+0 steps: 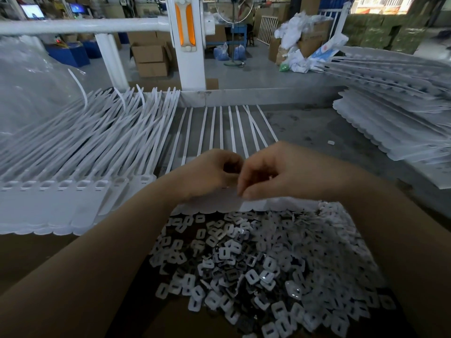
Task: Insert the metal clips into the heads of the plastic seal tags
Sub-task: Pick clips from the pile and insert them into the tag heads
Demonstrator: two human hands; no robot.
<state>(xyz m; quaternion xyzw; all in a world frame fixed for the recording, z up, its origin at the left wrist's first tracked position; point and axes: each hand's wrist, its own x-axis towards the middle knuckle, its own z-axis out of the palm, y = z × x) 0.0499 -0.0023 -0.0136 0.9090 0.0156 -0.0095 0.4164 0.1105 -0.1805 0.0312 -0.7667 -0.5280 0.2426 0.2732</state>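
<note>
A strip of joined white seal tags lies across the table in front of me, its long tails running away from me. My left hand and my right hand meet over the heads of these tags, fingers curled and tips together. What they pinch is hidden by the fingers. A big heap of small square metal clips lies just below my hands, between my forearms.
A stack of seal tag strips fills the left of the table, heads toward me. More stacked strips lie at the right. A clear plastic bag sits far left. A white rail and post stand behind the table.
</note>
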